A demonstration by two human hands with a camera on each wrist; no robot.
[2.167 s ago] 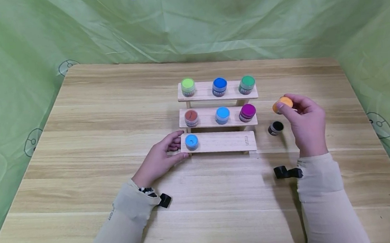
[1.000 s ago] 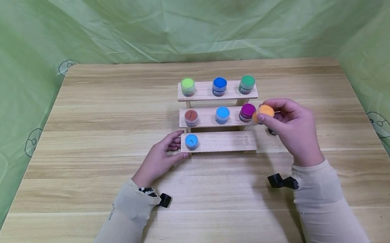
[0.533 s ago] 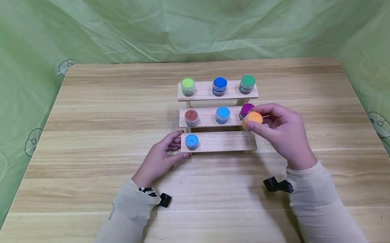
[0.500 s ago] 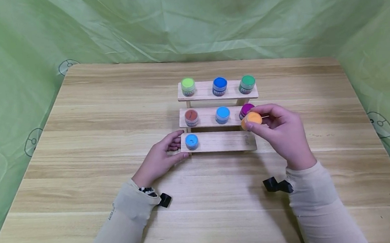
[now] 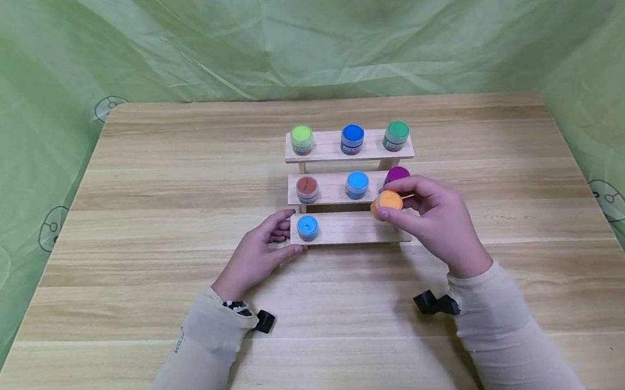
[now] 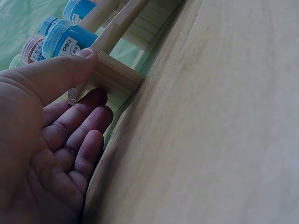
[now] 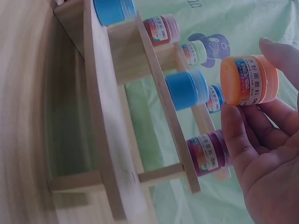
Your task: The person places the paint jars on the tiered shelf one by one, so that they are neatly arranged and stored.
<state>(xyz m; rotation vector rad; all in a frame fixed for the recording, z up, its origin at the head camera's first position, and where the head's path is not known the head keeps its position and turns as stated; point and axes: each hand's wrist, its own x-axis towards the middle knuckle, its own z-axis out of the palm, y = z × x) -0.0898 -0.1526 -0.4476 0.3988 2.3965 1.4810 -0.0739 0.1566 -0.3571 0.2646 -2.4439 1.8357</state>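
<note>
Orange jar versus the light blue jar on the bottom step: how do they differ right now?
The orange jar is pinched in the right hand, held above the bottom step; the light blue jar stands on that step's left end, untouched. One lid is orange, the other light blue. Both are small, round, labelled jars.

Head view looks down; both wrist views closely share the wooden rack (image 5: 350, 229).
</note>
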